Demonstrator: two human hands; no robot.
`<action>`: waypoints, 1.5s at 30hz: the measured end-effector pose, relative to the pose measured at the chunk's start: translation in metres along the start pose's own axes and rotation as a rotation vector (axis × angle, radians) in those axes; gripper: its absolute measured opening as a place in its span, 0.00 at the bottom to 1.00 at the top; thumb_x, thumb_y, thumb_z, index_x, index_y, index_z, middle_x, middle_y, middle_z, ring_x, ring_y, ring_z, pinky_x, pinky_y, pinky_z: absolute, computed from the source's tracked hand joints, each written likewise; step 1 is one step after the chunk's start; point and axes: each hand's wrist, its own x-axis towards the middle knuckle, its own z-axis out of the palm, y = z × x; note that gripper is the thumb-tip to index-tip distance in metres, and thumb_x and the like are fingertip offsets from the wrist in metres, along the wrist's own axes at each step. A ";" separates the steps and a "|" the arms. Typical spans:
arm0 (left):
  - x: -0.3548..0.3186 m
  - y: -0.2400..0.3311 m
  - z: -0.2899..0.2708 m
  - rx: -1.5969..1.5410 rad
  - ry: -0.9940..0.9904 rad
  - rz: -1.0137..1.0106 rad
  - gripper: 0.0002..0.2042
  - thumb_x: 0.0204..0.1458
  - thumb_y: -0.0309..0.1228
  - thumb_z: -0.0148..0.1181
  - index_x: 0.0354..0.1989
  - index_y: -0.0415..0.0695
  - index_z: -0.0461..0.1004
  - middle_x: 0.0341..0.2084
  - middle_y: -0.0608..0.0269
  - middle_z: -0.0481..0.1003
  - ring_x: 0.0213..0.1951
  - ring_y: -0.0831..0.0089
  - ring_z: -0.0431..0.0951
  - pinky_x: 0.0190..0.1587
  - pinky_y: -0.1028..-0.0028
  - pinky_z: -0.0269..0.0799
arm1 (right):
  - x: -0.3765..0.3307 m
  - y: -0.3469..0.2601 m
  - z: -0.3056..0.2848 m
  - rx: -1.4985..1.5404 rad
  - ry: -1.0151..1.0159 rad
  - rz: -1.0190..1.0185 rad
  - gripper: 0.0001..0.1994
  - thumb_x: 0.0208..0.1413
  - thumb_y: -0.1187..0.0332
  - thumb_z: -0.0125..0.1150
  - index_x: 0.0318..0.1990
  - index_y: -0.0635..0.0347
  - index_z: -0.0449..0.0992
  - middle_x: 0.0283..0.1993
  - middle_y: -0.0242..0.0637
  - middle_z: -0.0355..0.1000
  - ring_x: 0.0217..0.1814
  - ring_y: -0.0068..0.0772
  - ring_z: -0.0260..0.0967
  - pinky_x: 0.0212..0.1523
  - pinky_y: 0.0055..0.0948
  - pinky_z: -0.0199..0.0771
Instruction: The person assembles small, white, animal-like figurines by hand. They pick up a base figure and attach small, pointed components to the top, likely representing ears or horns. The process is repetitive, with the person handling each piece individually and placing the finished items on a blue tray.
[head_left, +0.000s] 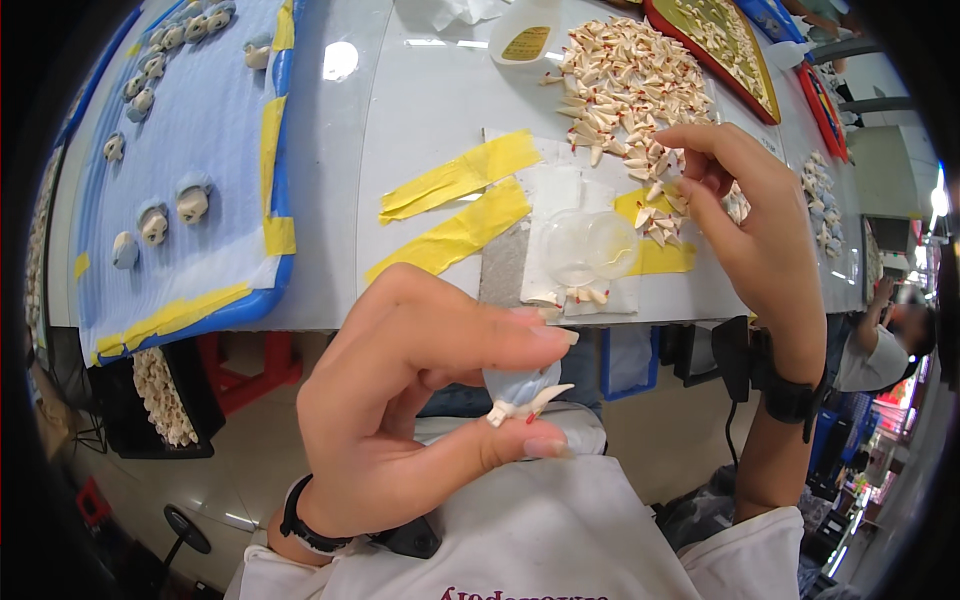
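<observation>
My left hand (400,370) is closed, pinching a small figurine part (520,383) between thumb and fingers in front of the table edge. The part has a light-blue rounded top and cream pieces below, one a pointed tip with a red mark; my fingers cover much of it. At the table's right, my right hand (755,205) hovers by a heap of small cream pointed pieces (635,80) with red ends. Its index finger and thumb are apart, and no piece shows between them. Just left of it, a clear round plastic cup (575,245) stands near a few loose pieces (660,225).
A blue-rimmed tray (275,285) at left carries several small blue-and-cream figurine heads (193,198) on a blue cloth. Yellow tape strips (460,175) cross the table. Behind stand a bottle (526,35) and a red-rimmed tray (715,45). More blue-and-cream parts (822,205) lie far right.
</observation>
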 end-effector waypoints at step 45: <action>0.000 -0.008 0.007 -0.586 0.047 -0.142 0.25 0.29 0.29 0.72 0.35 0.38 0.64 0.34 0.51 0.66 0.31 0.65 0.75 0.30 0.76 0.74 | -0.041 -0.021 -0.019 0.798 0.294 0.226 0.11 0.42 0.73 0.63 0.30 0.65 0.67 0.28 0.39 0.68 0.28 0.25 0.65 0.30 0.21 0.65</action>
